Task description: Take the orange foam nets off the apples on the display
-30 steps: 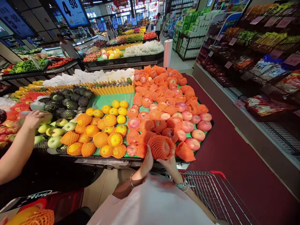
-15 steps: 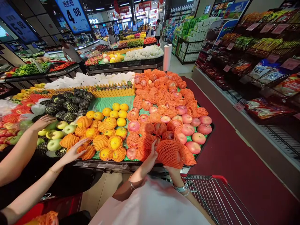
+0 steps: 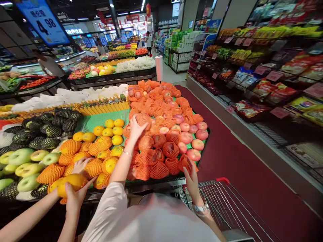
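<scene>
Black-rimmed display stand with green mesh liner: netted apples on the right, oranges mid, green apples and dark netted fruit left, yellow divider fence behind.

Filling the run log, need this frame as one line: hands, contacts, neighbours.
left hand: on netted apple | right hand: on netted apple, by cart | co-worker's hands: holding orange

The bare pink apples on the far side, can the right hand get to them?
Probably yes. The right hand rests on a netted apple at the display's near edge, and the bare pink apples lie just beyond with nothing over them.
</scene>
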`<state>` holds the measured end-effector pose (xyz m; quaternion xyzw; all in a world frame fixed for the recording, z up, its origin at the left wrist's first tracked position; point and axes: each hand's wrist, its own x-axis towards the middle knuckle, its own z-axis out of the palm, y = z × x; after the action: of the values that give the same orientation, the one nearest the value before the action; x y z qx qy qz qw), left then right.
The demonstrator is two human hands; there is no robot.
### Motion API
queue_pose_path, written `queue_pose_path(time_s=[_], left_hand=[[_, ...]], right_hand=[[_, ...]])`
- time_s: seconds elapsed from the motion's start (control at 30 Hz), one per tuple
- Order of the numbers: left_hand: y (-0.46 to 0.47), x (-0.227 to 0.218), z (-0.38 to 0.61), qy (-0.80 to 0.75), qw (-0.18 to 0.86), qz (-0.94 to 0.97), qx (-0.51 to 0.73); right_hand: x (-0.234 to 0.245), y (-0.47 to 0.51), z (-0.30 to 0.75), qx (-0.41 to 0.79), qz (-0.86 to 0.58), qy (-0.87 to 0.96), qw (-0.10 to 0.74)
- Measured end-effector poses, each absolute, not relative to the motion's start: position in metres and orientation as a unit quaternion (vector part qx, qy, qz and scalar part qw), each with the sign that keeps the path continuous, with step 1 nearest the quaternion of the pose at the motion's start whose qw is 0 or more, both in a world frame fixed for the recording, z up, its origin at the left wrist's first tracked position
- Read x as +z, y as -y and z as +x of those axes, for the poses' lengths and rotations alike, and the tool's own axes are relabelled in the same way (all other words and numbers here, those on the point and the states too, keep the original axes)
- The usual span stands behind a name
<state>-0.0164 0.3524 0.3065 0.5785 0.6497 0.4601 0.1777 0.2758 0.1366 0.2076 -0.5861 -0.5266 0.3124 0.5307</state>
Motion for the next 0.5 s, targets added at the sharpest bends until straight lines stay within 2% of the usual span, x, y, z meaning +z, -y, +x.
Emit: queue_pose_path(time_s=[0.07,0.17,0.27,0.37,0.5], left_hand=[[-0.391,0.306,-0.008,-0.688,0.137,0.600,0.385],[-0.425,0.298,-0.014,-0.750,0.086,0.621,0.210],[-0.437,0.285,-0.015,-0.749,0.104,0.643,0.119],[-0.447,0.275,-0.003,-0.743,0.119,0.657,0.045],[-0.463,0.276,0.011,-0.719,0.131,0.679,-0.064]], right_hand=[[0.197,-0.124,0.293,0.282,-0.613,0.501,0.542],[0.179,-0.099,0.324,0.196,-0.662,0.469,0.551],[0.155,-0.065,0.359,0.075,-0.724,0.408,0.551],[0.124,-0.020,0.392,-0.026,-0.794,0.335,0.506],[0.087,0.051,0.419,-0.077,-0.873,0.192,0.441]])
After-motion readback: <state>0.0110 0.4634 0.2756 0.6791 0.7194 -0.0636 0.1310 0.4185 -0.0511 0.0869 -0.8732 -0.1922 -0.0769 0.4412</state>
